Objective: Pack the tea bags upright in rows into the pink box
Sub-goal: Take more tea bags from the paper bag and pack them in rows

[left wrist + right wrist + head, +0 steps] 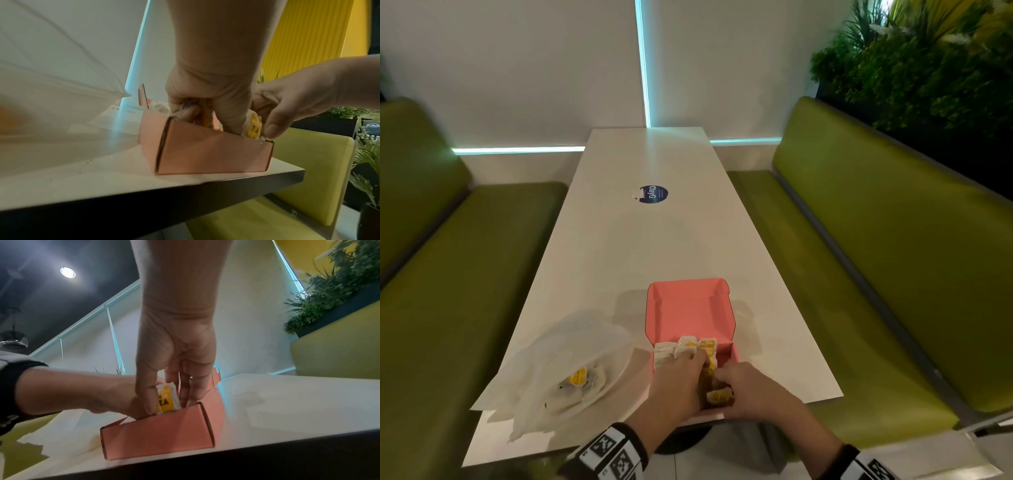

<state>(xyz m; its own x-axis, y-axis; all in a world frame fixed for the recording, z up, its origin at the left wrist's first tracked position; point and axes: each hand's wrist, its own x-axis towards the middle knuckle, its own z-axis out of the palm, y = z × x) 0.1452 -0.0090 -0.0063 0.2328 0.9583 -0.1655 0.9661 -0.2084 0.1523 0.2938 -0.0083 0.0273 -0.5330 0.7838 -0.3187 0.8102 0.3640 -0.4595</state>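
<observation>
- Box (690, 308) sits on the surface (654, 240), at its near edge.
- Tea bags (688, 346) stand inside the box.
- Bag (571, 370) lies left of the box.
- Both hands reach into the box.

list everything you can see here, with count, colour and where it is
pink box: one, pink, open, at the near end of the table
tea bags: several, exact count unclear, white with yellow labels, standing in the box
tea bag: one, white and yellow, at the near right corner of the box, between thumb and fingers
plastic bag: one, clear white, on the table left of the box, with yellow-labelled tea bags inside
sticker: one, dark blue, round, mid-table
table: one, white
benches: two, green, either side of the table
plants: green, behind the right bench
left hand: in the box, fingers among the tea bags
right hand: pinches the tea bag
wristbands: two, black, with markers
</observation>
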